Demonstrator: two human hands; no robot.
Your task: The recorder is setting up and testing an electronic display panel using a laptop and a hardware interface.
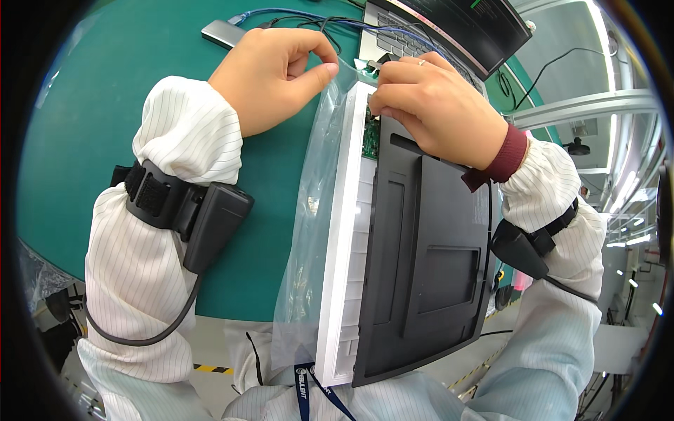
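Two hands: both mine work at the far end of the flat panel (421, 266), which leans off the green counter (105, 105) toward my chest.
Left hand (277, 70): thumb and forefinger pinched shut on the edge of the clear plastic bag (309, 210), left of the panel's top corner.
Right hand (435, 105): fingers curled and pressing on the panel's top edge, just above the exposed green circuit board (370, 137).
Panel: black back cover up, white frame (344, 245) along its left side.
Long axis: runs from my body away toward the laptop (449, 28) beyond it.
Nearer hand: right, touching the panel; left only holds the bag beside it.
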